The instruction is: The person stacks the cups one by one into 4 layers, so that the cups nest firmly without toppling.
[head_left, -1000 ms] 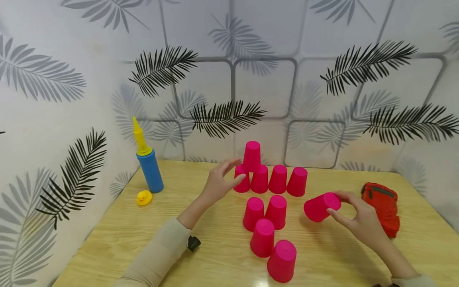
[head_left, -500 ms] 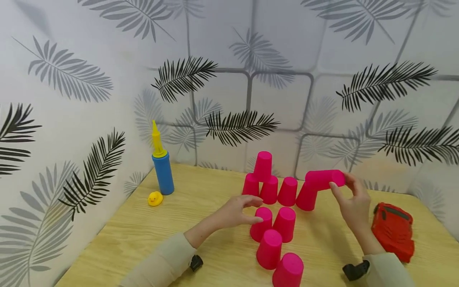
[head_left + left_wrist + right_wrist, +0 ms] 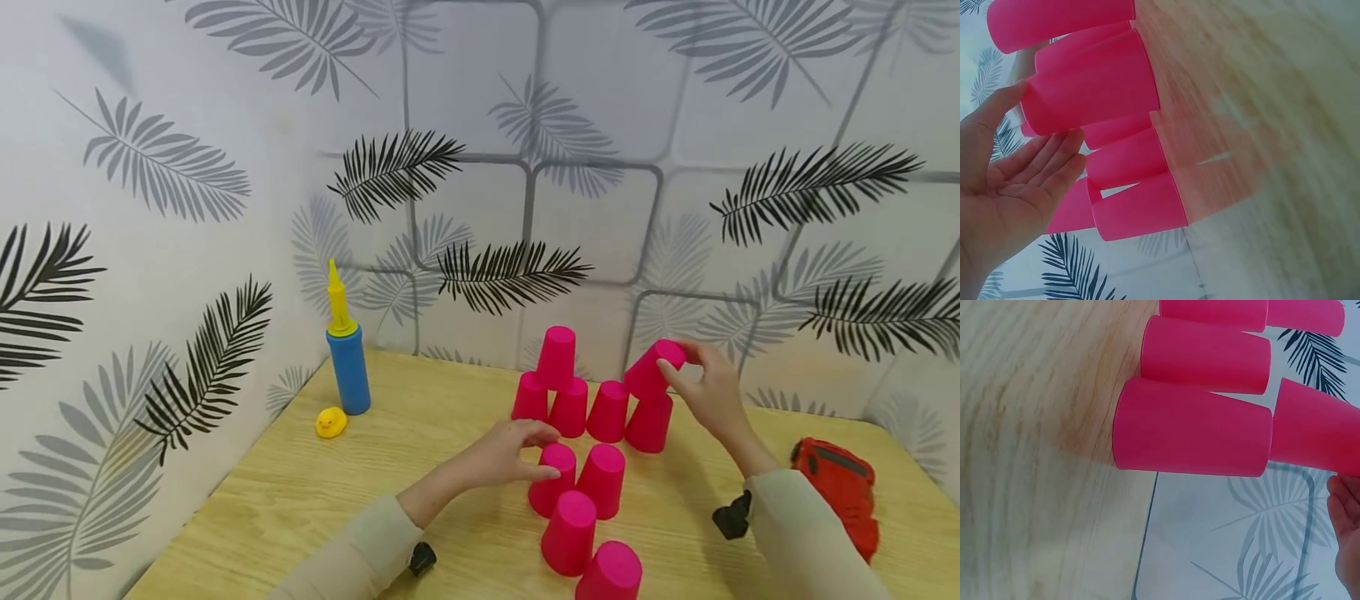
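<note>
My right hand (image 3: 708, 387) pinches a pink plastic cup (image 3: 651, 369) by its closed end, between thumb and fingers. The cup tilts, with its wide mouth low over the two right-hand cups of the back row (image 3: 607, 412). In the right wrist view this held cup (image 3: 1316, 428) meets the top of an upturned cup (image 3: 1191, 428). At the row's left, another upturned cup (image 3: 557, 358) straddles two. My left hand (image 3: 510, 454) has its fingers loosely extended around the top of a nearer upturned cup (image 3: 553, 492); whether they press on it is unclear.
Beside that cup stands another pink cup (image 3: 602, 482), with two more, (image 3: 570, 533) nearer the front. A blue pump (image 3: 349, 371) with a yellow nozzle and a yellow duck (image 3: 331, 422) are at left. A red toy car (image 3: 836, 492) lies at right. A patterned wall closes the back.
My right hand has carried its cup from the right side to above the back row and tipped it mouth-down. My left hand has come down from the back row to the nearer cup.
</note>
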A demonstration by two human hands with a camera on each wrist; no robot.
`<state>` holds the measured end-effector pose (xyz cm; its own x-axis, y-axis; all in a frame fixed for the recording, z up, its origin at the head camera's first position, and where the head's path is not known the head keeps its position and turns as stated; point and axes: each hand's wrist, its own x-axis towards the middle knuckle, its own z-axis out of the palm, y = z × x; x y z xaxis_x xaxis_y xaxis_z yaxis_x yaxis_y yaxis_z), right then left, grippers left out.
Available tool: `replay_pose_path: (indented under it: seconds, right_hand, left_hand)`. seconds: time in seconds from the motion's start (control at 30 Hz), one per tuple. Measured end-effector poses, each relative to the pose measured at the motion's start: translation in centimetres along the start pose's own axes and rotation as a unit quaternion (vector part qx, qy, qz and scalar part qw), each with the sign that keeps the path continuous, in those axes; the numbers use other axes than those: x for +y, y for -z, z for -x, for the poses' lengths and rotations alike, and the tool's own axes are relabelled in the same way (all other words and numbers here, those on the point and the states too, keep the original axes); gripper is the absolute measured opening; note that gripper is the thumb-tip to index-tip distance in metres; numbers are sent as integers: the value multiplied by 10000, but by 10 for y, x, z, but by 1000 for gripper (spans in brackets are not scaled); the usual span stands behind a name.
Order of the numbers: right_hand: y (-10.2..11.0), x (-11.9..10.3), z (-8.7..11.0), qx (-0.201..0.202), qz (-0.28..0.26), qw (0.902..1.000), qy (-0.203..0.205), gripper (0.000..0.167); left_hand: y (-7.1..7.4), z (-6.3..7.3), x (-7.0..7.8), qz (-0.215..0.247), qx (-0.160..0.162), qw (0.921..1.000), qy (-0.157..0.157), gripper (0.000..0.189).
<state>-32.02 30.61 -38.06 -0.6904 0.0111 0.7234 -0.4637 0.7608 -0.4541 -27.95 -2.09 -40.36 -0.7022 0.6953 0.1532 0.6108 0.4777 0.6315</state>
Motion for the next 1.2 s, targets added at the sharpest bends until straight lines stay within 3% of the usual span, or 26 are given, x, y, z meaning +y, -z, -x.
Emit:
replay_pose_path:
  seconds: [0.27, 0.47, 0.63, 0.77, 0.83, 0.93, 1.0, 1.2]
  right_hand:
    - [4, 7, -4, -570, 160, 9982, 125, 38]
    - [14, 10, -2, -540, 181, 9984, 19, 40]
    - [25, 8, 6, -146, -22, 9999, 18, 50]
    - [37, 1, 22, 417, -36, 9980, 466, 47]
    - [43, -6, 34, 499, -134, 9959, 738, 44]
    - [48, -22, 55, 288, -252, 9927, 1145, 42]
    - [50, -35, 69, -58, -427, 9905, 1302, 41]
    - [55, -72, 108, -1272, -800, 9774, 1490, 45]
  left_hand:
    - [-6, -7, 8, -130, -88, 9998, -91, 45]
    - [-11, -16, 13, -257, -103, 9993, -261, 46]
    - [-11, -20, 14, -425, -69, 9989, -202, 46]
    - [-9, -16, 14, -418, -21, 9991, -91, 46]
    - [-4, -11, 15, -404, 15, 9992, -7, 46]
    - [9, -5, 17, -410, 158, 9990, 15, 45]
    - [21, -2, 21, -373, 333, 9987, -58, 44]
    - [57, -11, 36, -461, 931, 9922, -691, 43]
